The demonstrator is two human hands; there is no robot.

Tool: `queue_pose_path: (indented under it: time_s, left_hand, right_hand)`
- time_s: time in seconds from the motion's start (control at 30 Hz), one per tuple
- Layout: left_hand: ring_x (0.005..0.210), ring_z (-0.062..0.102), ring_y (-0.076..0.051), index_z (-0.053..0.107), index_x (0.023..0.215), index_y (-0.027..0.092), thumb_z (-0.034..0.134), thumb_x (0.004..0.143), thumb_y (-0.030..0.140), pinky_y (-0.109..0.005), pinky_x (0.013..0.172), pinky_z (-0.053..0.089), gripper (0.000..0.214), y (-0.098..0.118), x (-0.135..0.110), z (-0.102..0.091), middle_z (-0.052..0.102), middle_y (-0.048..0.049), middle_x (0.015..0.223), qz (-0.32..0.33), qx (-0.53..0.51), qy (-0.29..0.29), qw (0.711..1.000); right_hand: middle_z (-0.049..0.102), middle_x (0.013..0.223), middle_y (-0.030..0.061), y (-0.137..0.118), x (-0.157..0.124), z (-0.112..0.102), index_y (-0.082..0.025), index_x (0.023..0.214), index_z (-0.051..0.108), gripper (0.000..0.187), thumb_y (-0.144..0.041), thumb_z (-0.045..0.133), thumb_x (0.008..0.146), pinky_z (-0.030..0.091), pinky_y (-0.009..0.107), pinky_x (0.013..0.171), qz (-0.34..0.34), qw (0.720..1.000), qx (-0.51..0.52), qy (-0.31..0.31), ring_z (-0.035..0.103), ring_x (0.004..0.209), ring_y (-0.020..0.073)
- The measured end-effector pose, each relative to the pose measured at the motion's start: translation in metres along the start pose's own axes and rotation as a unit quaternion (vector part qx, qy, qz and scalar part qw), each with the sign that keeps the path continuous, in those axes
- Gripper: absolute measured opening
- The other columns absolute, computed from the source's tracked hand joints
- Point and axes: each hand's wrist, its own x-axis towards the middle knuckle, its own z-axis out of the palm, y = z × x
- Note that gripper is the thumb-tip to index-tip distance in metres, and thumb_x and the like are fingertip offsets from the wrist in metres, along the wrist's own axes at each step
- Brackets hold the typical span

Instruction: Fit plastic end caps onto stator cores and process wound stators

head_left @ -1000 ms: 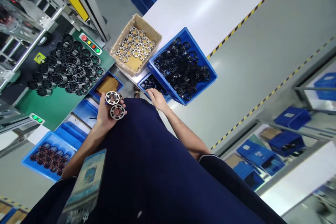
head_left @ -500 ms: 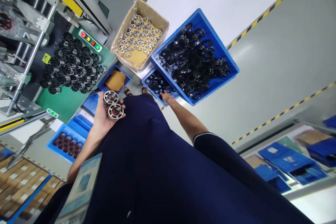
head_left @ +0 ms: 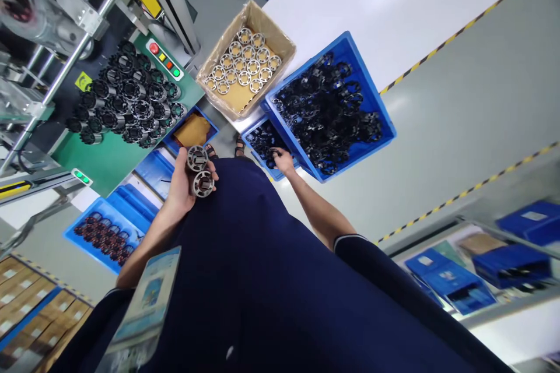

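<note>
My left hand [head_left: 186, 183] is closed around two silver metal stator rings [head_left: 200, 172], stacked side by side against my dark blue clothing. My right hand [head_left: 283, 161] reaches into a small blue bin [head_left: 258, 148] of black plastic parts, fingers curled on those parts; what it grips is too small to name. Above it sits a larger blue crate [head_left: 371, 111] heaped with black plastic rings. A cardboard box [head_left: 214, 64] with rows of silver rings stands beside the crate.
A green machine table [head_left: 109, 157] at left carries several black wound stators [head_left: 126, 99] and a button panel [head_left: 164, 59]. A blue tray of copper-wound parts [head_left: 102, 236] lies lower left. Blue bins sit on shelving [head_left: 481, 268] at right. Yellow-black tape marks the grey floor.
The camera view swung while I lean over. My right hand went from the small bin's edge down into its black parts. My left hand kept the two rings, tilting them more edge-on.
</note>
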Motion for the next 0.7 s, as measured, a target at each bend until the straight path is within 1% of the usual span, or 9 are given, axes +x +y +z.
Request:
queue_pose_path:
  time_s: [0.13, 0.23, 0.27, 0.33, 0.43, 0.5, 0.57, 0.63, 0.7]
  left_hand:
    - [0.077, 0.089, -0.027, 0.076, 0.13, 0.026, 0.096, 0.102, 0.088, -0.029, 0.06, 0.069, 0.071, 0.0, -0.006, 0.003, 0.081, -0.0008, 0.082, 0.072, 0.036, -0.057, 0.995]
    - [0.076, 0.085, -0.025, 0.077, 0.138, 0.03, 0.106, 0.089, 0.092, -0.032, 0.065, 0.067, 0.085, 0.006, -0.011, 0.005, 0.082, -0.0002, 0.088, 0.16, 0.079, -0.141, 0.974]
    - [0.08, 0.085, -0.025, 0.077, 0.139, 0.03, 0.111, 0.085, 0.09, -0.034, 0.071, 0.068, 0.087, 0.009, -0.012, 0.005, 0.083, -0.0007, 0.093, 0.188, 0.088, -0.173, 0.963]
    - [0.096, 0.088, -0.028, 0.078, 0.14, 0.03, 0.123, 0.074, 0.08, -0.039, 0.086, 0.071, 0.095, 0.018, -0.014, 0.005, 0.086, -0.0031, 0.107, 0.245, 0.104, -0.224, 0.937]
    - [0.122, 0.087, -0.036, 0.079, 0.142, 0.028, 0.135, 0.051, 0.071, -0.048, 0.111, 0.07, 0.115, 0.031, -0.018, 0.004, 0.085, -0.0089, 0.13, 0.339, 0.121, -0.261, 0.896]
    - [0.131, 0.086, -0.04, 0.078, 0.145, 0.028, 0.133, 0.051, 0.077, -0.054, 0.12, 0.068, 0.119, 0.04, -0.022, 0.002, 0.084, -0.011, 0.136, 0.379, 0.118, -0.276, 0.875]
    - [0.133, 0.087, -0.042, 0.075, 0.151, 0.031, 0.127, 0.065, 0.085, -0.059, 0.122, 0.068, 0.114, 0.047, -0.028, -0.001, 0.085, -0.0111, 0.134, 0.396, 0.108, -0.298, 0.862]
    - [0.131, 0.088, -0.042, 0.071, 0.154, 0.033, 0.12, 0.074, 0.09, -0.061, 0.119, 0.068, 0.109, 0.052, -0.034, -0.005, 0.087, -0.0108, 0.131, 0.401, 0.1, -0.317, 0.854]
    - [0.128, 0.089, -0.043, 0.071, 0.154, 0.033, 0.12, 0.076, 0.089, -0.061, 0.117, 0.069, 0.108, 0.055, -0.039, -0.008, 0.088, -0.0105, 0.129, 0.393, 0.086, -0.313, 0.86]
  right_hand:
    - [0.085, 0.128, 0.0062, -0.058, -0.031, -0.02, -0.023, 0.149, 0.072, 0.034, -0.05, 0.073, 0.128, 0.075, 0.038, 0.085, -0.102, 0.983, 0.136, 0.069, 0.083, 0.098, 0.0215]
    - [0.085, 0.12, -0.0016, -0.111, -0.081, -0.051, -0.031, 0.132, 0.063, 0.036, -0.052, 0.086, 0.113, 0.074, 0.036, 0.094, -0.226, 0.948, 0.197, 0.102, 0.084, 0.104, 0.0203]
    - [0.085, 0.117, -0.0042, -0.13, -0.103, -0.064, -0.033, 0.127, 0.062, 0.042, -0.052, 0.093, 0.106, 0.073, 0.036, 0.097, -0.283, 0.93, 0.208, 0.111, 0.084, 0.103, 0.0196]
    - [0.086, 0.118, -0.0052, -0.17, -0.147, -0.093, -0.034, 0.129, 0.065, 0.04, -0.046, 0.094, 0.105, 0.072, 0.037, 0.091, -0.443, 0.861, 0.202, 0.147, 0.082, 0.096, 0.0192]
    - [0.081, 0.113, -0.0061, -0.225, -0.203, -0.13, -0.034, 0.124, 0.069, 0.026, -0.028, 0.084, 0.104, 0.072, 0.038, 0.087, -0.553, 0.805, 0.112, 0.185, 0.082, 0.095, 0.0196]
    - [0.08, 0.113, -0.0044, -0.25, -0.225, -0.144, -0.034, 0.121, 0.072, 0.024, -0.022, 0.081, 0.103, 0.077, 0.042, 0.086, -0.585, 0.78, 0.068, 0.211, 0.084, 0.099, 0.0223]
    - [0.085, 0.12, -0.0023, -0.264, -0.235, -0.148, -0.039, 0.129, 0.08, 0.025, -0.024, 0.084, 0.108, 0.082, 0.048, 0.09, -0.603, 0.763, 0.052, 0.225, 0.087, 0.104, 0.026]
    - [0.09, 0.131, -0.0016, -0.265, -0.237, -0.146, -0.05, 0.149, 0.086, 0.037, -0.034, 0.088, 0.115, 0.087, 0.052, 0.094, -0.605, 0.762, 0.056, 0.222, 0.09, 0.108, 0.0296]
    - [0.091, 0.146, -0.0014, -0.259, -0.235, -0.14, -0.061, 0.171, 0.079, 0.06, -0.049, 0.096, 0.114, 0.088, 0.056, 0.099, -0.593, 0.774, 0.063, 0.213, 0.092, 0.115, 0.0342]
